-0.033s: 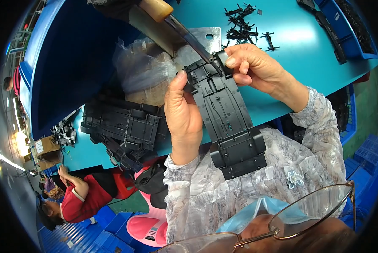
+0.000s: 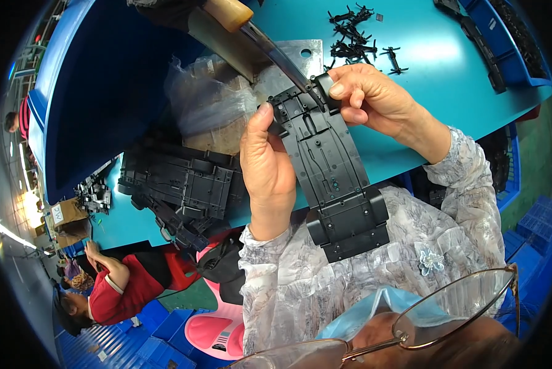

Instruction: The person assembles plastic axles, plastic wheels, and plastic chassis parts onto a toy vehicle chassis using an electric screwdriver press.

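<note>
A long black plastic toy-car chassis (image 2: 328,163) is held tilted above the table's front edge, its lower end over my lap. My left hand (image 2: 267,163) grips its upper left side, thumb on the corner and the other fingers mostly hidden behind. At the upper right, my right hand (image 2: 371,98) pinches the rounded wheel arch between thumb and curled fingers. A metal-shafted tool with a wooden handle (image 2: 230,13) slants down from above. Its dark tip meets or overlaps the chassis's upper end beside my right fingertips; I cannot tell if it touches.
More black chassis (image 2: 177,181) lie stacked at left. Several small black axle-like parts (image 2: 353,43) are scattered on the teal table (image 2: 433,43). A big blue bin (image 2: 119,74) stands left, by clear plastic film (image 2: 205,92). A co-worker in red (image 2: 128,286) sits at left near a pink stool (image 2: 217,332).
</note>
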The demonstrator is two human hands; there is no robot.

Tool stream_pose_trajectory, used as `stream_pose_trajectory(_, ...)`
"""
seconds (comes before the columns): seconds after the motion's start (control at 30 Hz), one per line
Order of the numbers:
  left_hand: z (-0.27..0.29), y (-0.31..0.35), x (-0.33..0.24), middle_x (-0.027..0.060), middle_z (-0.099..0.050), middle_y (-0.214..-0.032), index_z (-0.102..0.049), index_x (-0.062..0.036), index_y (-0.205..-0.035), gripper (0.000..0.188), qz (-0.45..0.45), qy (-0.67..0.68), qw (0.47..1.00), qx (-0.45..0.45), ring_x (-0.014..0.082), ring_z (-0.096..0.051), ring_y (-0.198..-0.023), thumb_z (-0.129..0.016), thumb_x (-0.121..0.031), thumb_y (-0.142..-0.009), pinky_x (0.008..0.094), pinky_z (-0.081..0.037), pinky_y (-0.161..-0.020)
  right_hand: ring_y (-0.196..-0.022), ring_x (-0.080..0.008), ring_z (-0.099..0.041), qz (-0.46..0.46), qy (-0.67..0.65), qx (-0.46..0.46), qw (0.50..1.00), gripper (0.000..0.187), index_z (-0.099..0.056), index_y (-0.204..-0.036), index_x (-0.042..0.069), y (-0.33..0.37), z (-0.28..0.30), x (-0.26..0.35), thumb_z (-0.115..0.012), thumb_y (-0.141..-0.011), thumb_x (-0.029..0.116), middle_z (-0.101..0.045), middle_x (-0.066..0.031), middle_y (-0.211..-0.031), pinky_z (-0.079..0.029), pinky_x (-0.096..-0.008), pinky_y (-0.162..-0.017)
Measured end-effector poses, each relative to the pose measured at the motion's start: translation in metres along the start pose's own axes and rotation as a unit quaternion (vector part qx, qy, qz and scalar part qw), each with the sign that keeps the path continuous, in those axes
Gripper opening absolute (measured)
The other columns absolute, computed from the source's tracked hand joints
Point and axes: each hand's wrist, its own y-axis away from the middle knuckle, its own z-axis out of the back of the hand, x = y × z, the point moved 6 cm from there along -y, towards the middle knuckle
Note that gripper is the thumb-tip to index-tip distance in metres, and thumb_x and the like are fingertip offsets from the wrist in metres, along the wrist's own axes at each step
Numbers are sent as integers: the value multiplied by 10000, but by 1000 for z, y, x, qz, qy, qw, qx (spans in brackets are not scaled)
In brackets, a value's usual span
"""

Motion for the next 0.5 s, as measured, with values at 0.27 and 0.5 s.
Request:
stream_pose_trajectory(0.27, 6, -4, 2, 92, -601, -860, -545, -27, -880, 178, 13, 13, 1000, -14, 185, -588, -761, -580, -174, -785, 301, -490, -705, -383, -67, -396, 2, 2, 1, 1000, 211, -463, -556, 75, 1, -1, 0, -600, -716, 71, -426, 37, -508, -282, -177, -369)
stream_pose_trajectory(0.5, 4, -5, 3, 106, -600, -870, -536, -22, -881, 184, 24, 28, 999, -12, 200, -593, -766, -569, -179, -792, 321, -496, -702, -385, -76, -403, 12, 1, -12, 1000, 195, -484, -565, 68, 1, 0, -1, -611, -713, 73, -434, 31, -507, -284, -180, -368)
